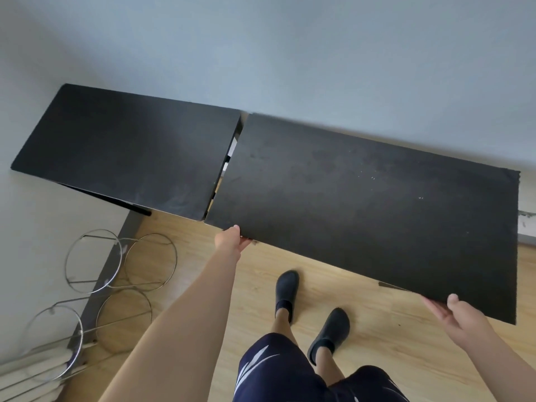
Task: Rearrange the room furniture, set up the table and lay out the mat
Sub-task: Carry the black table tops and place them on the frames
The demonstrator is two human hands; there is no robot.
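Mat (377, 204), black, held flat over the floor (385, 361), right of the table (124, 146), its left edge just beside the tabletop. Right hand (461, 320) grasps the near right edge, thumb on top, fingers under. Left hand (232, 242) grasps the near left corner, fingers mostly hidden beneath. Wire stools (116, 271) near left.

Fingertips of the left hand (230, 242) and right hand (461, 323) lie hidden under the mat (377, 204). The lower-left corner crops a pale stack (27, 378).
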